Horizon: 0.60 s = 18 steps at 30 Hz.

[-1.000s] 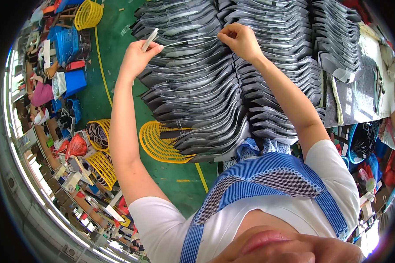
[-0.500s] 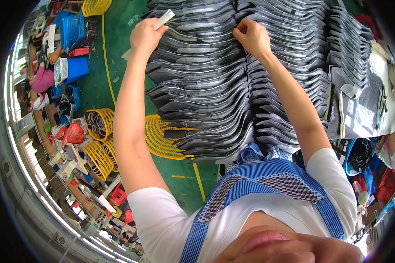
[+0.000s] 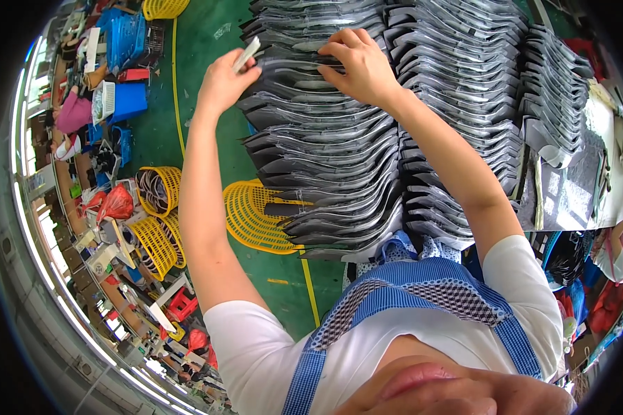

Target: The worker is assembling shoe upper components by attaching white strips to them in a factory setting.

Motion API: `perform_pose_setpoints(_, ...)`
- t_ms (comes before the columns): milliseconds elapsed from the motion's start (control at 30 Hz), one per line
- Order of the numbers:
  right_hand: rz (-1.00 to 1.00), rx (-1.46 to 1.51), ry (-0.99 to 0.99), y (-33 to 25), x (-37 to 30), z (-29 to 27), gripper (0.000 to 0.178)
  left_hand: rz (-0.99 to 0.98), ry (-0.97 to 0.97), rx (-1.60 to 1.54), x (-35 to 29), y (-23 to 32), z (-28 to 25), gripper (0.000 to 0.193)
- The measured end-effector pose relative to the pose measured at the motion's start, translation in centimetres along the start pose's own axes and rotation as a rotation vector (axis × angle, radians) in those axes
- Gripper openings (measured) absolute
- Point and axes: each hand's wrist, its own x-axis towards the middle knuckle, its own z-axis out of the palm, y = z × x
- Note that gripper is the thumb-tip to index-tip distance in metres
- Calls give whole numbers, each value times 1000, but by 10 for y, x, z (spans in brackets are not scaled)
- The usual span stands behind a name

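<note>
Rows of dark grey, curved flat pieces (image 3: pixel 325 149) lie overlapped in front of me, with pale edges showing. At the far left edge of the left row, my left hand (image 3: pixel 225 81) is closed round a folded whitish strip (image 3: pixel 248 54), whose end sticks out above the fingers. My right hand (image 3: pixel 362 68) is over the same row, towards its far end. Its thumb and index finger are apart, with nothing visible between them. Whether its fingertips touch the pieces, I cannot tell.
A yellow plastic basket (image 3: pixel 239 225) is on the green floor (image 3: pixel 208 155) beside the left row. More yellow baskets (image 3: pixel 152 245) and blue bins (image 3: pixel 128 102) stand further left. Another row of grey pieces (image 3: pixel 550 90) lies at the right, by a shiny grey surface (image 3: pixel 557 194).
My right hand has moved left from the gap between two rows to above the left row, and its pinched fingers have spread. My left hand has shifted slightly nearer, still holding the strip.
</note>
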Motion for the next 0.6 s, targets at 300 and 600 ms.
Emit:
perform_pose_setpoints(300, 119, 80, -17, -27, 11, -21, 25, -273, 72, -356, -56, 53, -36, 39)
perform_pose_setpoints(600, 309, 1078, -93, -103, 50, -52, 17, 46, -131, -842, -94, 116, -21, 29)
